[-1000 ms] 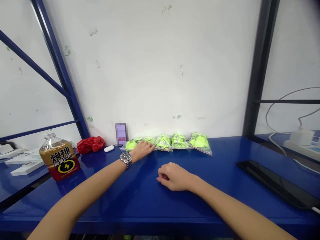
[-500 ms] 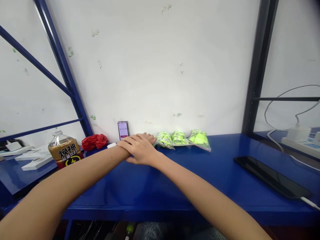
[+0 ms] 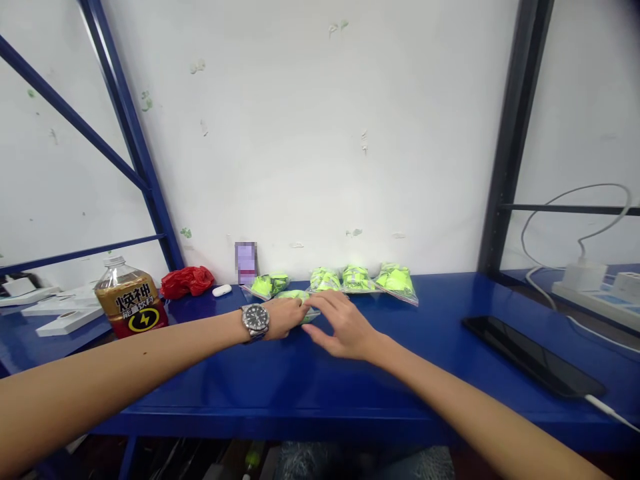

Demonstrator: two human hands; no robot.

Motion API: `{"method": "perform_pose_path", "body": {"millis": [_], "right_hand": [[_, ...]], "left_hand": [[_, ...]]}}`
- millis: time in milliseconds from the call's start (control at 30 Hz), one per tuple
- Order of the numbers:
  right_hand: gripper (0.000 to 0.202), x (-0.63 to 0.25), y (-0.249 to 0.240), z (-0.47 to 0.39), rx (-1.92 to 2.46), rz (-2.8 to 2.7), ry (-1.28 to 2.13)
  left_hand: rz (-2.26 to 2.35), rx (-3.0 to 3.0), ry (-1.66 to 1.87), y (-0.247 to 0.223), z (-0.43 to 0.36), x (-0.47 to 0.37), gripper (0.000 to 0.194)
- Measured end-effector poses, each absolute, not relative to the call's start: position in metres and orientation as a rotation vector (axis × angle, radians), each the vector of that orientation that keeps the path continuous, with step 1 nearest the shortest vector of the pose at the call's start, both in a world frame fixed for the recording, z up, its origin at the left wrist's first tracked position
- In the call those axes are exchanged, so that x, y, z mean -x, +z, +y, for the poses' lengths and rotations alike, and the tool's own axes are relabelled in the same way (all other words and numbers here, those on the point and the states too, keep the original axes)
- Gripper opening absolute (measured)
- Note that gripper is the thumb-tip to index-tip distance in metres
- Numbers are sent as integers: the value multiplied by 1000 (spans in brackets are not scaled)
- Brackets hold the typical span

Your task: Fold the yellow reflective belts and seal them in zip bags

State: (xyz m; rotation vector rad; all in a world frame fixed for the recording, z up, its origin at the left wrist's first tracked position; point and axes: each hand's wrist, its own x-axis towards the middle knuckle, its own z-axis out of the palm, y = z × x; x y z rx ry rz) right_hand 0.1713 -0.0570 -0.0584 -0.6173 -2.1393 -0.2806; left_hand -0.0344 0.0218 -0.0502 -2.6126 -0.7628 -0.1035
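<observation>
And there it is: the clear plastic bag of folded neon-yellow material (image 3: 295, 294) has come out of the line, now lying nearer the person than the upright phone with the purple screen (image 3: 246, 263), and off to that phone's right. The left hand (image 3: 287, 317), metal wristwatch (image 3: 255, 319) showing again, has its fingers curled over the bag's near side; from here I can't tell whether they're truly clamped on it. Half a second ago the right hand (image 3: 345, 327) lay across the left wrist; now it has swung off and sits open, thumb and fingers spread apart at the bag's right edge. That changes the work in hand: both hands are at one bag, from either side, with its neighbours left in place. One similar neon bag (image 3: 270, 285) lies just right of the upright phone, and three more matching bags (image 3: 357, 279) stretch further right of it along the wall (image 3: 310, 133), all on the glossy blue metal table (image 3: 400, 360). Left of the phone, meanwhile, come a small white rounded case (image 3: 222, 290), a crumpled red plastic bag (image 3: 187, 281), then a big gold-and-red labelled bottle (image 3: 133, 303); well to its right lies a black slab-shaped phone (image 3: 533, 353) on its white cable.
</observation>
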Motion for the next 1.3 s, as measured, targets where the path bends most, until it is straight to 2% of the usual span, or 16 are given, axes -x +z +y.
{"method": "perform_pose_path", "body": {"millis": [33, 100, 200, 367, 467, 600, 833, 1100, 1300], "right_hand": [[25, -181, -66, -56, 714, -2115, -260], [35, -194, -78, -51, 900, -2152, -150], [49, -202, -86, -41, 1047, -2177, 140], [43, -199, -91, -32, 973, -1952, 726], [39, -198, -96, -30, 962, -1896, 839], [32, -200, -98, -30, 953, -1918, 835], [7, -196, -90, -37, 1060, -1902, 809], [24, -199, -100, -24, 1332, -1805, 287], [23, -210, -102, -23, 1496, -1728, 174]], "left_hand": [[-746, 2645, -37, -46, 14, 31, 18], [-797, 2698, -33, -38, 2, 19, 13], [-1044, 2753, -360, -33, -9, -3, 23], [-1322, 2868, -887, -51, -16, -30, 25], [-1341, 2847, -1019, -66, -19, -34, 27], [-1192, 2889, -1031, -72, -21, -30, 27], [-1020, 2840, -981, -81, -20, -25, 8], [-917, 2386, -1038, -89, -20, -23, 9], [-774, 2325, -1167, -85, -22, -15, 11]]}}
